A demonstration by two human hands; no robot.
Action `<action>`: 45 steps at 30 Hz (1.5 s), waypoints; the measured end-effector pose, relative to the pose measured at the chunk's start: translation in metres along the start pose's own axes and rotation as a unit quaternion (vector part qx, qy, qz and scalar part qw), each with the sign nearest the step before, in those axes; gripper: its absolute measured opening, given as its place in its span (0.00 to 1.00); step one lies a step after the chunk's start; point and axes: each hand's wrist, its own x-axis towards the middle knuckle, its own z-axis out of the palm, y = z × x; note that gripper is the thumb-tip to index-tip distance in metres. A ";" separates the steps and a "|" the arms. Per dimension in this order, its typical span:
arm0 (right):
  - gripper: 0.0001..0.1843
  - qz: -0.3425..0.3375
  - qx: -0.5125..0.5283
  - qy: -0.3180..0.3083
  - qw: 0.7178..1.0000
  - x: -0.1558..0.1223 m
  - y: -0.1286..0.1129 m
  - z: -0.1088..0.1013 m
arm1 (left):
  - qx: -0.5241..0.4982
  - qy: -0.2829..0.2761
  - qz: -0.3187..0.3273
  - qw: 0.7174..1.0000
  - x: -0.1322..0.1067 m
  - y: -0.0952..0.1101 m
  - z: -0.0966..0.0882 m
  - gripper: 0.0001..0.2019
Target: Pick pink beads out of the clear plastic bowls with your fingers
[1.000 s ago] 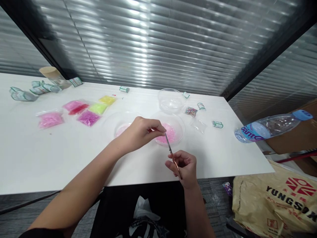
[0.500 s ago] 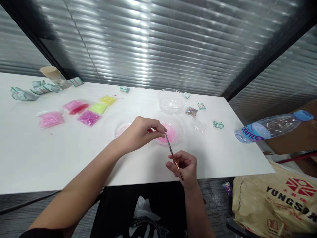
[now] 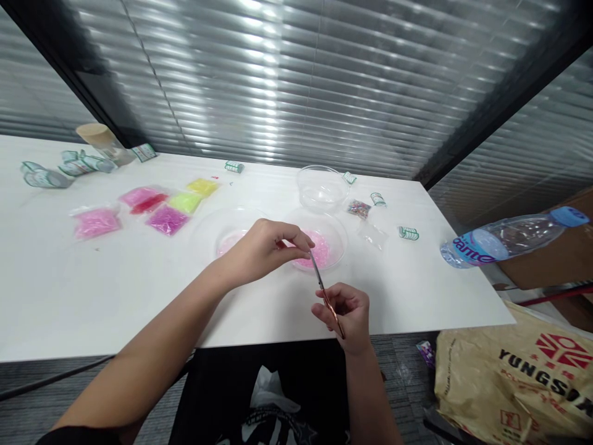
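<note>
My right hand point(image 3: 346, 314) grips a small pair of scissors point(image 3: 324, 290) with copper-coloured handles, blades pointing up and away toward my left hand. My left hand point(image 3: 264, 248) is pinched closed at the blade tips, holding something too thin to make out. Both hands hover over the near edge of the white table point(image 3: 115, 290). Just behind them stand two clear shallow dishes with pink beads, one point(image 3: 334, 238) to the right of my left hand and one point(image 3: 217, 232) partly hidden by it. An empty clear bowl point(image 3: 321, 185) sits farther back.
Several small bags of pink, red, green and yellow beads point(image 3: 157, 207) lie at the left. Small green-and-white spools point(image 3: 407, 232) are scattered about. A water bottle point(image 3: 504, 238) lies off the table's right edge, above a yellow printed bag point(image 3: 514, 377) on the floor.
</note>
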 end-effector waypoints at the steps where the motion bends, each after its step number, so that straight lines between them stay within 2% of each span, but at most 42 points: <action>1: 0.12 -0.001 0.003 0.000 1.000 0.000 0.000 0.000 | -0.002 -0.001 -0.001 1.000 0.000 0.000 0.000 0.03; 12: 0.13 0.017 -0.015 0.000 1.000 0.000 0.004 -0.001 | -0.007 -0.027 -0.009 1.000 -0.001 0.002 -0.005 0.03; 16: 0.14 0.011 -0.020 -0.003 1.000 0.000 0.006 -0.002 | 0.003 -0.054 0.003 0.999 -0.001 0.002 -0.010 0.07; 25: 0.13 -0.029 0.015 -0.014 0.999 -0.004 0.009 -0.003 | -0.006 -0.115 0.048 0.992 0.000 0.004 -0.014 0.05; 40: 0.11 -0.042 0.020 -0.019 0.999 -0.001 0.000 -0.001 | 0.008 -0.124 0.064 0.990 0.001 0.006 -0.012 0.04; 45: 0.12 -0.020 0.006 -0.012 1.000 0.000 0.002 0.000 | 0.019 -0.123 0.056 0.991 0.001 0.007 -0.013 0.06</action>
